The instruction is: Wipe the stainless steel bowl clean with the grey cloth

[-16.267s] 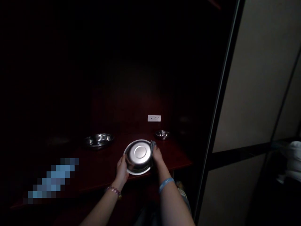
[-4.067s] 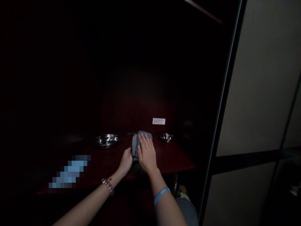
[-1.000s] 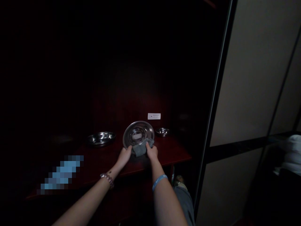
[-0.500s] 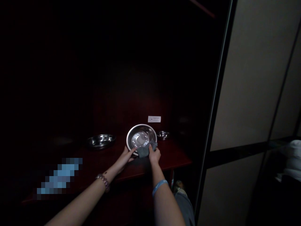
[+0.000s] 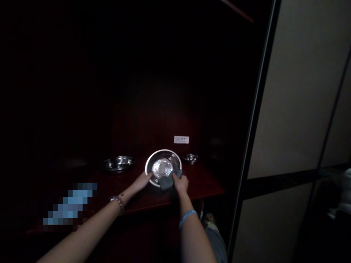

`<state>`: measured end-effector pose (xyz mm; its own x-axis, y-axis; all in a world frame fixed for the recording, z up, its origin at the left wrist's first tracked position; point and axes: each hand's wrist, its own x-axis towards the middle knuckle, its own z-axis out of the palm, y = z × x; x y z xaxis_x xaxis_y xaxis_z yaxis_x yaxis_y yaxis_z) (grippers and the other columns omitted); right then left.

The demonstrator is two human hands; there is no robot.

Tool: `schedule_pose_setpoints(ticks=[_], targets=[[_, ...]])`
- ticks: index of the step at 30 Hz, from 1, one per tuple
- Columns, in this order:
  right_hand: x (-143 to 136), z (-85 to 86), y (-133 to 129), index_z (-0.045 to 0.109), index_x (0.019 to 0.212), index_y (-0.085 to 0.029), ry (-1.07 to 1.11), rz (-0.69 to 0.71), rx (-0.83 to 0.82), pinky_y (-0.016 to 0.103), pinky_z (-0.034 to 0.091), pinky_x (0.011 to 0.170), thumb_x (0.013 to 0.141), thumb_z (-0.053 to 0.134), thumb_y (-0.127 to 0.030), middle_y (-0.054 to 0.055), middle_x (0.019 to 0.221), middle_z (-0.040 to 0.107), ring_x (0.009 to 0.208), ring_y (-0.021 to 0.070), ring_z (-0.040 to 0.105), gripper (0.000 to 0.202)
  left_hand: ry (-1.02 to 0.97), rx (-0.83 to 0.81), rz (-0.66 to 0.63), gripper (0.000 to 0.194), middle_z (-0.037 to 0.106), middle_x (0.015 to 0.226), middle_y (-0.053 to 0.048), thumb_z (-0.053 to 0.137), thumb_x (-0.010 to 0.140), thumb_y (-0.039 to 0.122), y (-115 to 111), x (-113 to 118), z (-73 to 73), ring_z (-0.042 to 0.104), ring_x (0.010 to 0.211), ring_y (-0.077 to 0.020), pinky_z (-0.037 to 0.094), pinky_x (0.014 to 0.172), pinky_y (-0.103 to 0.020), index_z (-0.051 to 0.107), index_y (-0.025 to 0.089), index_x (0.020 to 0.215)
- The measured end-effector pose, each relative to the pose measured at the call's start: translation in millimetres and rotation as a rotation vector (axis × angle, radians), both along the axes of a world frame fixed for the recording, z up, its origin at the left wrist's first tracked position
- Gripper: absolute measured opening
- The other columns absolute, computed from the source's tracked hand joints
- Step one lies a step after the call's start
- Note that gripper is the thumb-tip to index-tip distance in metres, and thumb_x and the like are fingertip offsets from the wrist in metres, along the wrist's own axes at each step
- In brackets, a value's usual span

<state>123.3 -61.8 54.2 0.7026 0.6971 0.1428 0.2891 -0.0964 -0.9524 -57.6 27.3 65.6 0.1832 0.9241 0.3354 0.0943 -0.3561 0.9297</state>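
Observation:
A shiny metal basin [image 5: 162, 166] is held tilted toward me above the dark red shelf. My left hand [image 5: 143, 180] grips its left rim, the thumb over the edge and the other fingers hidden behind. On the lower right rim, my right hand [image 5: 181, 182] is closed on a grey cloth [image 5: 166, 182], which drapes over the basin's edge. Behind and to the right sits a small metal bowl [image 5: 190, 158]. A wider metal basin [image 5: 119, 164] rests on the shelf to the left.
The red shelf [image 5: 203, 188] lies inside a dark cabinet. A white power socket [image 5: 181, 140] is on its back wall. Pale sliding door panels [image 5: 304, 87] stand at the right. A blurred-out blue patch [image 5: 71, 204] covers the left front of the shelf.
The held basin has come slightly lower and left, its face turned a little. My left hand has shifted left along the rim. My right hand and the cloth sit slightly lower.

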Motion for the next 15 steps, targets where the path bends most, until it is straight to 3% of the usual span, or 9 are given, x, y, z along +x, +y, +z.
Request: schedule_pose_setpoints(ticks=[4,7,11,15], targets=[[2.7,8.0,-8.3,0.082,0.095,-0.011,-0.046,-0.012,0.037,0.03,0.056,0.078,0.084,0.075,-0.033,0.024,0.102,0.079,0.1,0.0316,0.077,0.025,0.058,0.004,-0.19,0.036,0.081,0.097,-0.012,0.075,0.065,0.035,13.1,-18.8,22.8,0.074,0.108,-0.0351,0.055,0.103,-0.047,0.073,0.018,0.097],[-1.4,11.1,-7.5,0.082,0.094,-0.009,-0.019,-0.022,0.101,0.026,0.055,0.075,0.087,0.072,-0.029,0.022,0.099,0.079,0.097,0.0288,0.077,0.023,-0.016,-0.02,-0.151,0.038,0.081,0.102,-0.013,0.079,0.067,0.037,3.8,-14.1,28.4,0.074,0.106,-0.033,0.057,0.099,-0.043,0.073,0.019,0.1],[-11.7,8.1,-0.9,0.081,0.091,-0.006,0.106,-0.003,0.081,0.025,0.056,0.066,0.089,0.071,-0.027,0.023,0.096,0.079,0.087,0.0277,0.079,0.024,-0.177,-0.223,-0.101,0.042,0.081,0.1,-0.009,0.074,0.079,0.044,-26.9,12.5,12.4,0.077,0.097,-0.0268,0.062,0.081,-0.037,0.069,0.019,0.113],[-22.2,-1.7,11.0,0.079,0.093,-0.005,0.238,0.087,0.067,0.026,0.057,0.055,0.091,0.069,-0.03,0.02,0.087,0.079,0.07,0.0258,0.078,0.027,-0.372,-0.338,-0.062,0.021,0.078,0.08,-0.009,0.072,0.08,0.034,-46.1,41.5,-9.3,0.076,0.077,-0.0224,0.059,0.07,-0.028,0.07,0.015,0.088]])
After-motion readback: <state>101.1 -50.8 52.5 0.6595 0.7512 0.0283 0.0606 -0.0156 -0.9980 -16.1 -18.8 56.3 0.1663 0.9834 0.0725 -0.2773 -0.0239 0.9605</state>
